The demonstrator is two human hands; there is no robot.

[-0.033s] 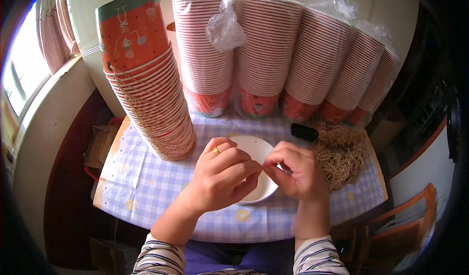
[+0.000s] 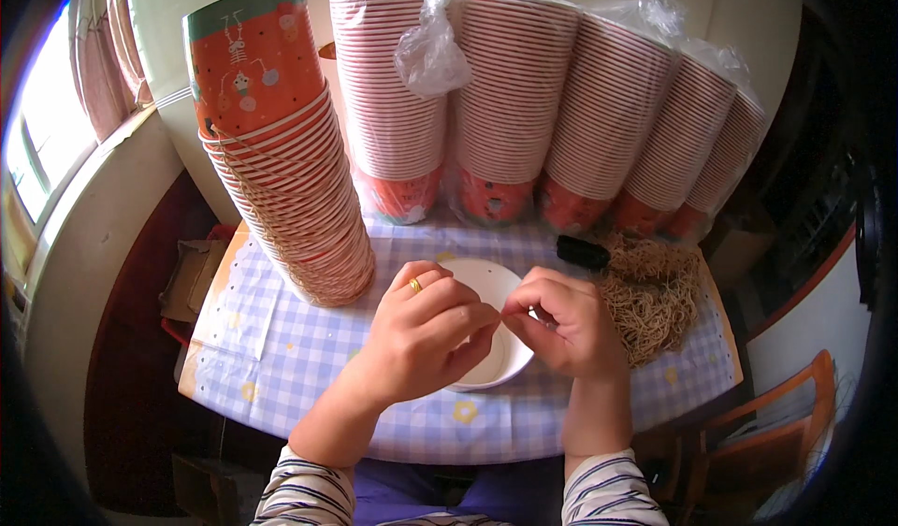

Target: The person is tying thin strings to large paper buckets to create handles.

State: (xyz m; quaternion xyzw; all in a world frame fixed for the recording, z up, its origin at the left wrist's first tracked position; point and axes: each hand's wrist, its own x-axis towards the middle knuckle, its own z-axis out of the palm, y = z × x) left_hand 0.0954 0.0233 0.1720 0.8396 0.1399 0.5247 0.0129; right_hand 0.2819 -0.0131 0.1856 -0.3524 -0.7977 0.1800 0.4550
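Above a white bowl [image 2: 508, 362], my left hand [image 2: 426, 334] and my right hand [image 2: 566, 325] meet fingertip to fingertip. Both are closed in a pinch; anything held between the fingertips is too small to make out. A gold ring [image 2: 415, 286] sits on a finger of my left hand. The hands hide much of the bowl. To the left rises a tall stack of orange paper buckets [image 2: 290, 199], with tan cords hanging down its side. A heap of tan cords [image 2: 655, 306] lies right of my right hand, beside a black bundle [image 2: 582, 252].
Several plastic-wrapped stacks of paper buckets [image 2: 514, 86] line the back of the table. A blue-and-white checked tablecloth [image 2: 524, 428] covers the tabletop. At the lower right is a wooden chair [image 2: 762, 442]; a cardboard box [image 2: 192, 278] is beyond the left edge.
My hands have shifted very slightly, still pinched together over the bowl. Nothing else has visibly moved.
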